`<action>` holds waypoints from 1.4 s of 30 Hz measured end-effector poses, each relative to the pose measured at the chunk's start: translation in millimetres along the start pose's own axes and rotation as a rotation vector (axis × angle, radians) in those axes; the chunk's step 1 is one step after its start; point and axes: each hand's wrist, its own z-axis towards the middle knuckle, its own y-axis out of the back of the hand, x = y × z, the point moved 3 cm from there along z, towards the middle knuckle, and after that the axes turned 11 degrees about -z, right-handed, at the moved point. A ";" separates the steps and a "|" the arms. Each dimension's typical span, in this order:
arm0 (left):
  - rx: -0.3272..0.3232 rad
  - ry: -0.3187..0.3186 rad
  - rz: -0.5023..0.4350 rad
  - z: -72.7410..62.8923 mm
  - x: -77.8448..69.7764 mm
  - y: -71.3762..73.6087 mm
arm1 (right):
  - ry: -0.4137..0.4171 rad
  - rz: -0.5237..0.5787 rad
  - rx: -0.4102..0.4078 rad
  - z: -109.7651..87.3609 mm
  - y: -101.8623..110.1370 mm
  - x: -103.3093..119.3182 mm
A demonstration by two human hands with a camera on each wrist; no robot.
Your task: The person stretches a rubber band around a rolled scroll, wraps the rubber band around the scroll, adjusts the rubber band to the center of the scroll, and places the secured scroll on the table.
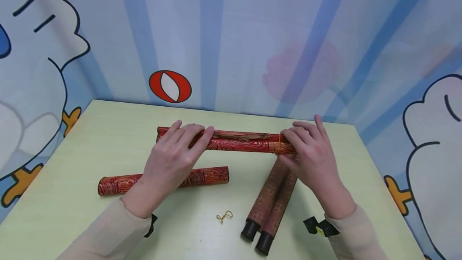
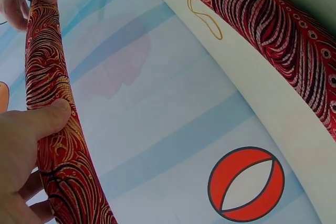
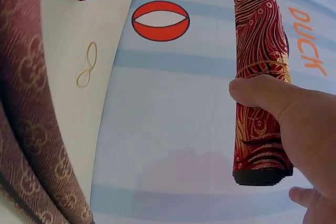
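Both hands hold up a red brocade roll with gold and black swirls, level above the table. My left hand grips it toward its left end, thumb across the near side in the left wrist view. My right hand grips the other end, index finger raised in the head view. In the right wrist view a thin yellow rubber band circles the roll by the right thumb, and the roll's dark end shows layered edges. A brown strip lies along its top.
A second red brocade roll lies on the table, partly behind the left forearm. Two brown patterned rolls with black end caps lie side by side below the right hand. A loose yellow rubber band is between them. A printed curtain stands behind.
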 end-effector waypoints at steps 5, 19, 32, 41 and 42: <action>-0.006 -0.007 0.003 1.5 -1.6 0.6 | 0.025 0.016 -0.015 4.9 -3.2 7.5; 0.006 -0.007 0.022 3.4 -3.5 1.1 | -0.009 0.012 0.027 0.5 1.2 7.8; -0.012 -0.026 0.056 1.2 -2.0 4.7 | 0.030 0.019 0.004 8.0 -3.7 20.6; 0.007 -0.021 0.047 0.3 -3.6 2.6 | 0.049 0.012 -0.001 9.0 -6.7 29.2; 0.007 -0.017 0.047 0.4 -3.4 2.6 | 0.039 0.015 -0.009 7.1 -5.0 27.3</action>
